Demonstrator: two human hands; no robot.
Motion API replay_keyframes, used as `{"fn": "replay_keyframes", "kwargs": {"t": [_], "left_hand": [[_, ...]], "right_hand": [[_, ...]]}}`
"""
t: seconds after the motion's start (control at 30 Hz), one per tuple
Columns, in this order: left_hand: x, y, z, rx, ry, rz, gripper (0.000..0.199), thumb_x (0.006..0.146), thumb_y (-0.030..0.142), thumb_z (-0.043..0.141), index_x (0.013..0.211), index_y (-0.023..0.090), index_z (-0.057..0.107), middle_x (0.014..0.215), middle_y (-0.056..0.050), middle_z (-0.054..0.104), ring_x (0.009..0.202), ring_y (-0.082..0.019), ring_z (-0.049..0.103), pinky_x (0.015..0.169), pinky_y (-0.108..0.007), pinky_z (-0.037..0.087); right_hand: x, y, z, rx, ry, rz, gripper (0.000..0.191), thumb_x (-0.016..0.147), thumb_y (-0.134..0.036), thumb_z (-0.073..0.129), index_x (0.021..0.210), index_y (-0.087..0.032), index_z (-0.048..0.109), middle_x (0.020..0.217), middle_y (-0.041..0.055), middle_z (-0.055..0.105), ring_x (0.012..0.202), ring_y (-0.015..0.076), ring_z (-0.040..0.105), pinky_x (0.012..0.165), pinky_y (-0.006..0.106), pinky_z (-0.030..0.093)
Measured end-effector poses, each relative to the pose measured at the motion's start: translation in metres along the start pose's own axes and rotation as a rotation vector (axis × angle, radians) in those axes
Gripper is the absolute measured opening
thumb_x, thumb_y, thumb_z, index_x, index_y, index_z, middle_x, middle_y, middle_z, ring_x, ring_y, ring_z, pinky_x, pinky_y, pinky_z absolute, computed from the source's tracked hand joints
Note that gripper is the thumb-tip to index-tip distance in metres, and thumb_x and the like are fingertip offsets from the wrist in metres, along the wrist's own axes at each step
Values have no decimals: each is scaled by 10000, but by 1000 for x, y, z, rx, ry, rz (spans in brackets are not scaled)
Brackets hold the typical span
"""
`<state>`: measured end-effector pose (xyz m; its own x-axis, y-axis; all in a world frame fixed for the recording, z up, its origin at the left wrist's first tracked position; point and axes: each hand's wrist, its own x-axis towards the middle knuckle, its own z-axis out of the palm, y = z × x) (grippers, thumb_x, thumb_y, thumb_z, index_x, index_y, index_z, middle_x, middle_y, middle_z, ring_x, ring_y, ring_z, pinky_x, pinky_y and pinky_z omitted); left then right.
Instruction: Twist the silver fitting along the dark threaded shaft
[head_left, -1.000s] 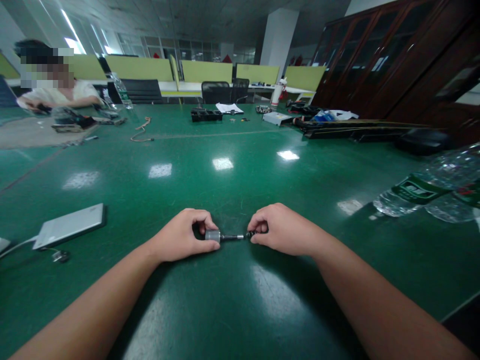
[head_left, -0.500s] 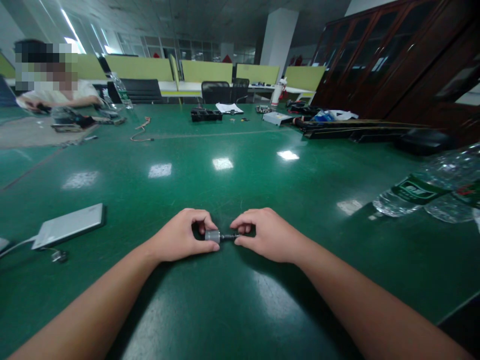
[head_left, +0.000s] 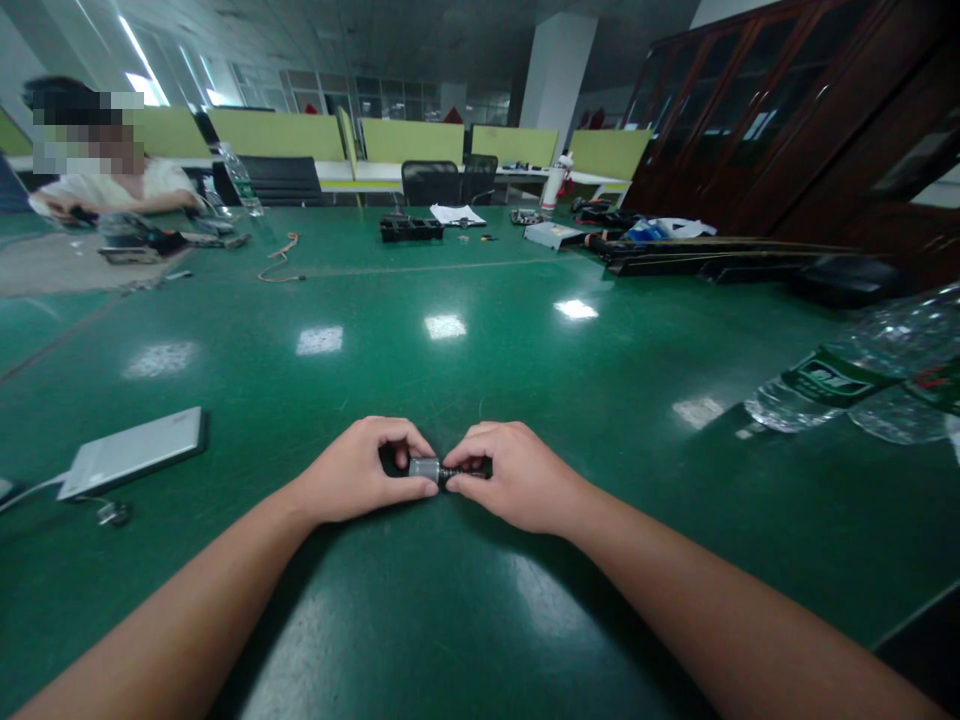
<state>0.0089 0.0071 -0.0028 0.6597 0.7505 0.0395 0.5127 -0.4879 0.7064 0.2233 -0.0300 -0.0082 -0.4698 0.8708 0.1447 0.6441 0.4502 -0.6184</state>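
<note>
A small grey metal cylinder [head_left: 424,469] lies on its side, gripped between the thumb and fingers of my left hand [head_left: 349,475]. From its right end sticks out a thin dark shaft [head_left: 444,474]. My right hand [head_left: 529,480] pinches this shaft close to the cylinder, thumb in front and fingers behind. Most of the shaft is covered by those fingers. Both hands are low over the green table [head_left: 450,380], their fingertips nearly meeting.
At left lies a silver flat device [head_left: 135,452] with a white cable, beside a small metallic piece [head_left: 112,513]. Clear plastic bottles [head_left: 817,390] are at right. Farther back are a black tray [head_left: 412,229], papers [head_left: 457,215] and dark long parts [head_left: 697,258]. Another person [head_left: 112,190] sits far left.
My right hand has slid left along the shaft, from its far end up to near the cylinder. My left hand keeps its grip in nearly the same place.
</note>
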Motion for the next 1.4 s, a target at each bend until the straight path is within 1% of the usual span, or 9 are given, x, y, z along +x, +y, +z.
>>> {"fn": "replay_keyframes", "kwargs": {"t": [0.17,0.3,0.47,0.83,1.17,1.4], "left_hand": [[0,2,1,17,-1,-14,224,701,325,783,845,170,710,755,-3,650,712,-153,586,655,-246,439],[0,2,1,41,4,12,207,718,335,773,818,169,701,738,1,631,699,-148,578,642,-240,425],[0,1,0,58,2,42,194,733,328,768,821,169,700,738,3,619,698,-146,576,648,-242,417],[-1,2,0,52,-3,37,201,732,322,779,831,166,701,752,5,615,707,-148,581,660,-249,417],[-2,1,-1,43,-6,35,203,725,313,787,824,158,699,751,4,614,705,-147,576,661,-248,419],[-2,0,-1,46,-8,32,204,728,315,785,830,159,702,755,5,615,710,-148,576,663,-254,419]], "right_hand": [[1,-1,2,-12,-4,-10,134,805,-206,700,922,-189,765,809,28,695,754,137,601,688,246,418],[1,-1,2,-31,-15,-10,123,794,-216,711,904,-192,762,804,27,691,751,139,597,689,249,412],[1,-1,1,-42,-19,-17,109,785,-212,718,883,-186,758,782,23,682,729,133,589,676,242,409],[-1,-3,-4,-77,-39,-29,108,796,-206,700,881,-177,761,760,25,685,720,137,587,677,249,403],[-1,-1,-7,-103,-68,-24,121,791,-214,697,887,-178,761,781,27,693,734,140,590,681,252,401],[-2,-1,-12,-106,-87,-3,114,772,-201,702,867,-180,761,765,18,687,701,127,586,646,242,396]]}}
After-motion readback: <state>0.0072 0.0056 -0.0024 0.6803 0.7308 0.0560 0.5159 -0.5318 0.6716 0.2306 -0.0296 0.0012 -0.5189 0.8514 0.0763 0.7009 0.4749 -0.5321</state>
